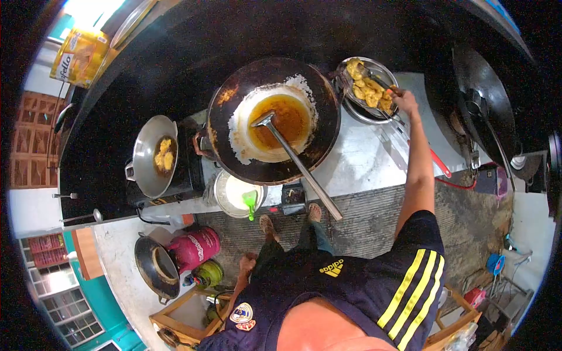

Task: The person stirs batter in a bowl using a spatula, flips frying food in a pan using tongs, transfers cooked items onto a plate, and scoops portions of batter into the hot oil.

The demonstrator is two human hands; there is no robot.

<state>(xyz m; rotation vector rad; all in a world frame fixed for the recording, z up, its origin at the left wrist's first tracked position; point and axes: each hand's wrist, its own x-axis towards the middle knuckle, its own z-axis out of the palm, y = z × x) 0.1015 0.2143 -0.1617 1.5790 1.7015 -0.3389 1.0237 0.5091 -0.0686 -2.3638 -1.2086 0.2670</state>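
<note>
Single-handedly at the metal vessel (381, 71)

Gripping a dark utensil (379, 83) in the right hand (405, 102), with fingers closed, and reaching among golden pieces (367, 91) in that vessel, right of the big wok (319, 143). Holding the left hand (248, 261) low by the body, seemingly curled; cannot tell whether around anything. Showing “adidas” on the dark shirt (357, 281), “fello” on a yellow package (85, 55), unclear lettering on a pink cylinder (196, 248).

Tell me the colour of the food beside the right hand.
The food is golden yellow, best seen in the head view.
</note>
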